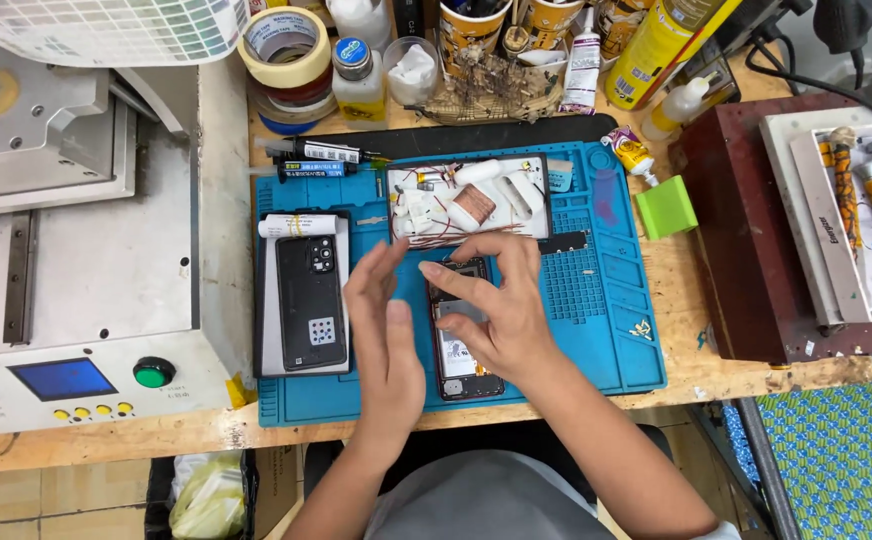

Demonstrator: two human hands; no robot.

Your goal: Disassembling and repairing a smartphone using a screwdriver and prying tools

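Neither hand has a closed hold. The right hand lies over the opened phone at the middle of the frame, fingers bent and spread across its upper end, their tips touching or just above it; whether anything is pinched between them cannot be told. The left hand stands open on edge just left of the phone, fingers straight and pointing toward the top of the frame, holding nothing.

The opened phone lies lengthwise on the blue work mat, its lower end close to the mat's lower edge. Left of the left hand, a black phone back cover rests on a dark pad, near the mat's left edge. Just above the hands sits a white parts tray with small pieces and copper wire, leaving only a narrow gap to the fingertips.

The most open room is on the mat's right part, where the ribbed cells lie bare. A green block sits past the mat's upper right corner. The grey machine fills the left of the frame, and tape rolls and bottles crowd the top edge.
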